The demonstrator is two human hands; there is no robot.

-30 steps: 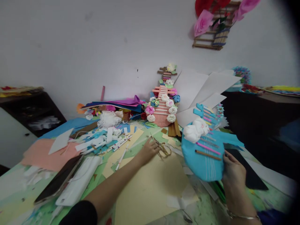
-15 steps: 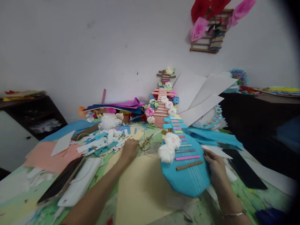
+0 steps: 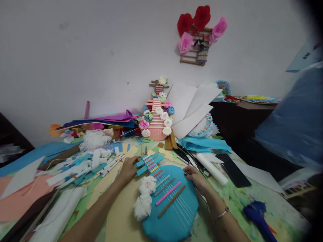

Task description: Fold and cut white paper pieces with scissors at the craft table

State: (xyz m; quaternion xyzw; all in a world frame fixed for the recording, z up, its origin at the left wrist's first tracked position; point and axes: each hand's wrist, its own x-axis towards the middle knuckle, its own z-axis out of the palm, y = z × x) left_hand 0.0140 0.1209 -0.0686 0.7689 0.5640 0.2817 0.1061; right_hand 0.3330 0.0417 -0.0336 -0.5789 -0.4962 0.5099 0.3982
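A blue craft guitar (image 3: 174, 201) lies tilted over the table, with its neck pointing away and to the left. Thin white strings, small coloured bars and two white paper flowers (image 3: 145, 198) decorate it. My left hand (image 3: 128, 170) has its fingers closed at the left side of the guitar's neck; the fingertips are partly hidden. On the right, my right hand (image 3: 195, 176) grips the upper edge of the round body between thumb and fingers. Beyond the neck shows the tip of a pair of scissors (image 3: 145, 150), mostly covered. Cream paper (image 3: 121, 208) is under the guitar.
A pink flowered craft guitar (image 3: 156, 126) leans on the wall. Paper scraps (image 3: 93, 159) and white string (image 3: 96, 139) lie left. To the right are a black phone-like slab (image 3: 233, 169), a white roll (image 3: 213, 168) and a blue glue gun (image 3: 258, 215).
The blue guitar has come down and left, its neck turning leftward. My left hand has gone from beside the scissors to the neck. My right hand has shifted up the body's edge. The view has turned right.
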